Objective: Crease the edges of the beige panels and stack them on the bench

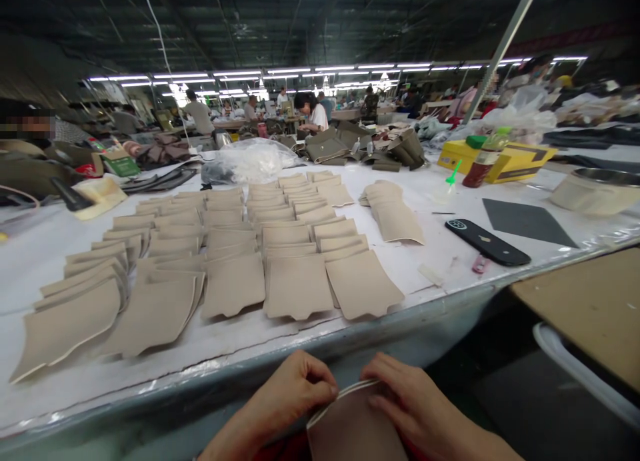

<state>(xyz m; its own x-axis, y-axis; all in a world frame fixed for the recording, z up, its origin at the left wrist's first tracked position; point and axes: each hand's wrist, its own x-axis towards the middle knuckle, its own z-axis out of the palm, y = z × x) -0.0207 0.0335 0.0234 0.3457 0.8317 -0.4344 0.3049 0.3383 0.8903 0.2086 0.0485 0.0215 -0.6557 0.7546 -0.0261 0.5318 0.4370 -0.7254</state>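
A taupe leather-like panel with a pale edge is held low in front of me, near the table's front edge. My left hand is closed in a pinch at the panel's upper left edge. On the other side, my right hand grips the top right edge, thumb on the near face and fingers over the back. The panel's pale edge looks doubled, as if two layers lie together. Beyond my hands, overlapping rows of similar beige panels lie on the white table.
A small separate stack of panels lies right of the rows. Further right are a black phone-shaped object, a dark grey sheet, a bottle, a yellow box and a round pot. A plastic bag lies behind. Other people work in the background.
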